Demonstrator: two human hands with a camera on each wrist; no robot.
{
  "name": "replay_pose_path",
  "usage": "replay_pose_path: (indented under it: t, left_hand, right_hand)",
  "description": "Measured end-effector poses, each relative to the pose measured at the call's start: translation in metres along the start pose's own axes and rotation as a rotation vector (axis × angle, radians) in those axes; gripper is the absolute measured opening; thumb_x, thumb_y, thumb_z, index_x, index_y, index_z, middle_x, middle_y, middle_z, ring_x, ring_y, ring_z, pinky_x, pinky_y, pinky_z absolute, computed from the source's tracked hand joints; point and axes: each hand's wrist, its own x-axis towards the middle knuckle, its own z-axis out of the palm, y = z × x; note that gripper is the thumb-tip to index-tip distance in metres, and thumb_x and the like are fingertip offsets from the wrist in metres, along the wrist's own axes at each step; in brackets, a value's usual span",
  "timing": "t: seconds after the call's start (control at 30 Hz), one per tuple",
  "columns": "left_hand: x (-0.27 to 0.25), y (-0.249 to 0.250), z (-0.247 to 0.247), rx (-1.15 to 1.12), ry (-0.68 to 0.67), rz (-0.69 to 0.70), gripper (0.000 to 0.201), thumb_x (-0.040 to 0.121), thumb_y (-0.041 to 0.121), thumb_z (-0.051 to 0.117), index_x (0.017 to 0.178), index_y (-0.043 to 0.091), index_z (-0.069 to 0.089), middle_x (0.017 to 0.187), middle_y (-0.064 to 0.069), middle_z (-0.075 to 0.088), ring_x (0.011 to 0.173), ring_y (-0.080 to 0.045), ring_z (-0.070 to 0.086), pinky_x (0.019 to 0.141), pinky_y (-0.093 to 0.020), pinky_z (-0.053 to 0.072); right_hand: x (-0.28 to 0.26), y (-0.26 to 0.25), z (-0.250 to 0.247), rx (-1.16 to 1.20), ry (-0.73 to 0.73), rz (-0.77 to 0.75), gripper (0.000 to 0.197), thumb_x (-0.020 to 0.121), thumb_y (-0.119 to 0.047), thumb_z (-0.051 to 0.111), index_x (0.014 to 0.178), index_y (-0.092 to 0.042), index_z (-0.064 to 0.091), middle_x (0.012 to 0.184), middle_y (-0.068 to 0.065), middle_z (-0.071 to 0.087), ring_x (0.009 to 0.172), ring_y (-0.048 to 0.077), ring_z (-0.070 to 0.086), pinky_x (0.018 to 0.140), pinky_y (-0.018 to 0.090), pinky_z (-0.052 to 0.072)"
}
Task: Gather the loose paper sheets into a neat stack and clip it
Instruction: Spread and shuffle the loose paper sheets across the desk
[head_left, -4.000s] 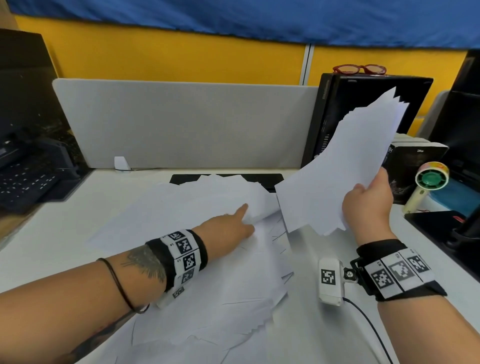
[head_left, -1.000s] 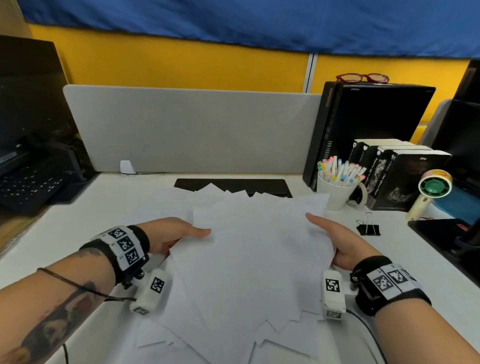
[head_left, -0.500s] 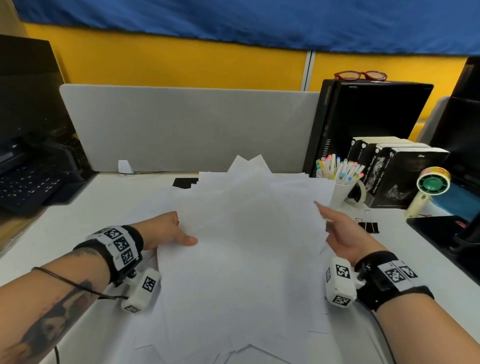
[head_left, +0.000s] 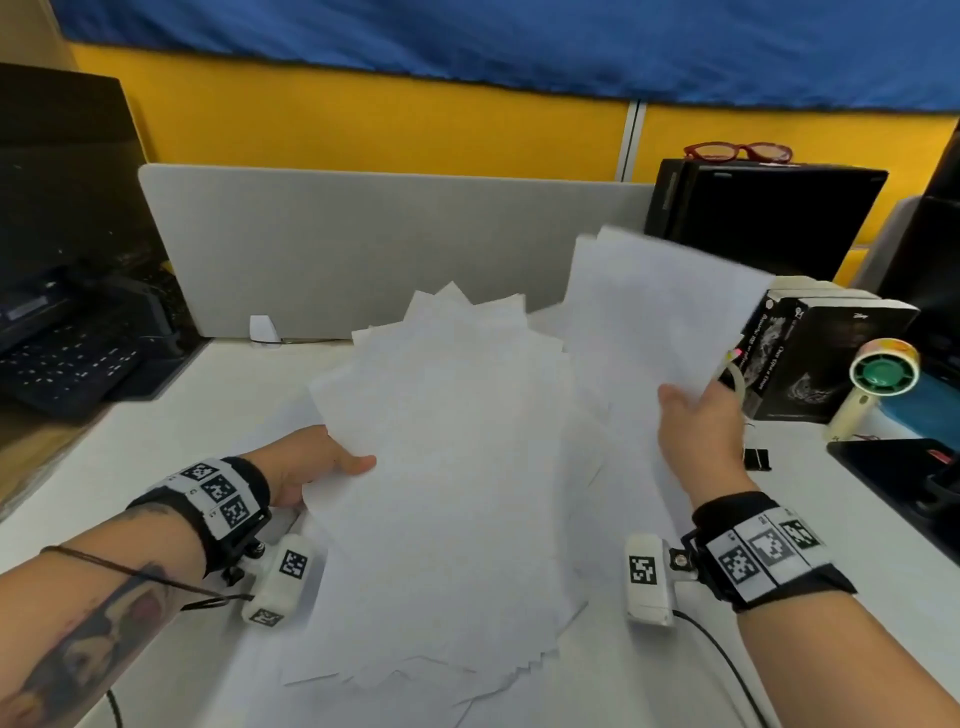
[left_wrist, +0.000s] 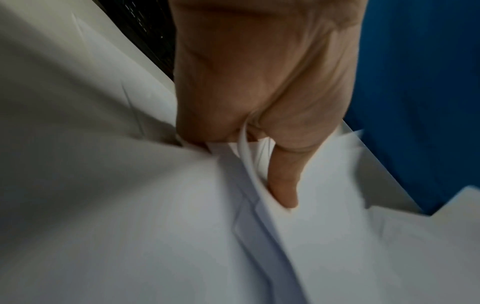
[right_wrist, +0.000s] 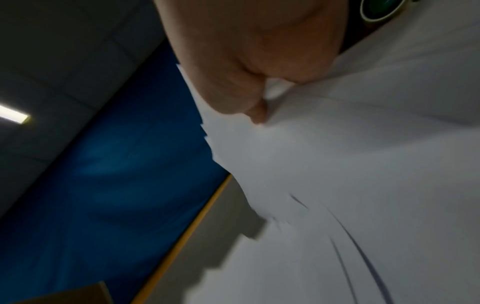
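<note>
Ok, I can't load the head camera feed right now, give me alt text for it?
Over a white desk, the left hand grips a fanned bundle of white sheets and the right hand lifts a second bundle. A black binder clip lies beside the right hand, in front of books and a small fan.

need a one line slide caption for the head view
Left hand grips a fanned bundle of white paper sheets while right hand lifts a second white bundle above the desk.

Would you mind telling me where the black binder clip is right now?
In the head view the black binder clip lies on the white desk at the right, just beyond the right hand and in front of the black books.
</note>
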Motion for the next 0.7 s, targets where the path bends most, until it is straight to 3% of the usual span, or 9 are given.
replay_pose_path:
  t: [0.13,0.2,0.3,0.47,0.57,0.7]
  left_hand:
    - [-0.002,-0.003,0.001,0.004,-0.019,-0.043,0.037,0.088,0.010,0.079,0.124,0.006,0.070,0.114,-0.016,0.077,0.109,-0.040,0.073,0.101,-0.059,0.054]
    - [-0.007,-0.001,0.005,0.017,-0.027,-0.042,0.034,0.090,0.009,0.077,0.123,0.005,0.071,0.112,-0.016,0.078,0.106,-0.039,0.074,0.098,-0.057,0.056]
    - [-0.011,-0.003,0.008,0.024,0.002,-0.053,0.028,0.089,0.007,0.077,0.117,0.005,0.073,0.108,-0.016,0.079,0.102,-0.040,0.075,0.094,-0.059,0.058]
    - [-0.015,-0.011,0.012,-0.043,0.109,-0.064,0.030,0.094,0.016,0.074,0.120,0.002,0.068,0.114,-0.019,0.076,0.106,-0.041,0.071,0.094,-0.053,0.058]
    - [-0.015,-0.013,0.013,-0.051,0.175,-0.077,0.037,0.096,0.022,0.073,0.126,0.002,0.064,0.120,-0.019,0.072,0.110,-0.042,0.068,0.096,-0.052,0.057]
    - [-0.010,-0.016,0.014,0.061,0.237,-0.070,0.052,0.095,0.028,0.073,0.134,0.001,0.055,0.129,-0.018,0.064,0.117,-0.041,0.062,0.103,-0.054,0.052]
  right_hand:
    - [-0.005,-0.020,-0.002,0.218,0.222,-0.277,0.027,0.102,-0.014,0.056,0.123,0.002,0.057,0.118,0.011,0.062,0.110,0.013,0.060,0.093,0.011,0.047]
    - [-0.013,-0.030,0.004,0.362,0.251,-0.327,0.010,0.101,-0.013,0.056,0.110,-0.011,0.061,0.112,0.009,0.066,0.104,0.006,0.066,0.096,0.017,0.051]
    - [-0.023,-0.045,0.013,0.529,0.308,-0.360,0.019,0.100,-0.007,0.056,0.102,-0.026,0.059,0.107,-0.005,0.065,0.100,-0.007,0.067,0.093,0.016,0.049]
    - [-0.030,-0.063,0.024,0.683,0.396,-0.412,0.017,0.099,-0.010,0.060,0.114,-0.017,0.056,0.122,0.007,0.065,0.116,0.006,0.065,0.104,0.025,0.048]
    - [-0.033,-0.076,0.025,0.726,0.444,-0.442,0.021,0.099,-0.009,0.059,0.117,-0.015,0.052,0.121,-0.001,0.062,0.111,-0.003,0.064,0.100,0.020,0.047]
    - [-0.035,-0.089,0.027,0.779,0.484,-0.468,0.024,0.099,-0.004,0.058,0.119,-0.011,0.048,0.119,-0.004,0.060,0.108,-0.007,0.064,0.098,0.019,0.047]
